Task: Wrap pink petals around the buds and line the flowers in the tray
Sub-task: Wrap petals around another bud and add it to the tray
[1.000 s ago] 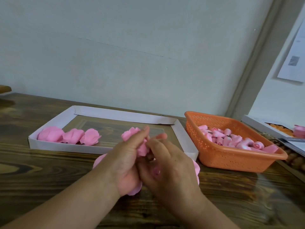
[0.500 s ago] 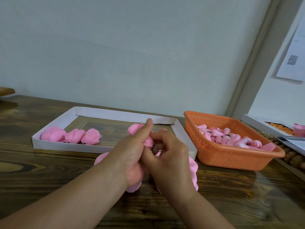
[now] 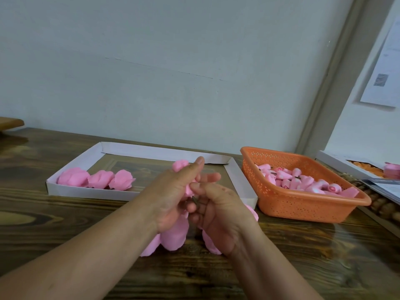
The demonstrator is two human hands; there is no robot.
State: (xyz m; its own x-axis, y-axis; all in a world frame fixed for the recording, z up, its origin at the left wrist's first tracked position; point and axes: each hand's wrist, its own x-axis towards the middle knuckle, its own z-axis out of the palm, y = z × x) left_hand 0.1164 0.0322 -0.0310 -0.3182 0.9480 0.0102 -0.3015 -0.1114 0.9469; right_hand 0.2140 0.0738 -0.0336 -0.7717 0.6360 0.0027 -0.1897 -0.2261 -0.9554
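My left hand (image 3: 173, 198) and my right hand (image 3: 218, 211) meet over the table just in front of the tray, both holding one pink flower (image 3: 180, 166). The left fingers wrap round its petals; the right fingers pinch its short dark stem (image 3: 195, 200) from below. Most of the flower is hidden between the hands. Loose pink petals (image 3: 174, 234) lie in a heap on the table under my wrists. The white cardboard tray (image 3: 91, 194) holds three finished pink flowers (image 3: 100, 179) in a row at its left end. An orange basket (image 3: 303, 204) of pink buds (image 3: 298, 180) stands to the right.
The wooden table (image 3: 65, 217) runs to a grey wall behind. At the far right lie a white box with orange pieces (image 3: 363, 167), a pink flower (image 3: 391, 169), papers and a strip of brown beads (image 3: 385, 207). A wooden edge (image 3: 10, 122) shows at far left.
The hands have shifted slightly; my right fingers have moved lower on the flower and now pinch its stem, while the left hand keeps the petals wrapped.
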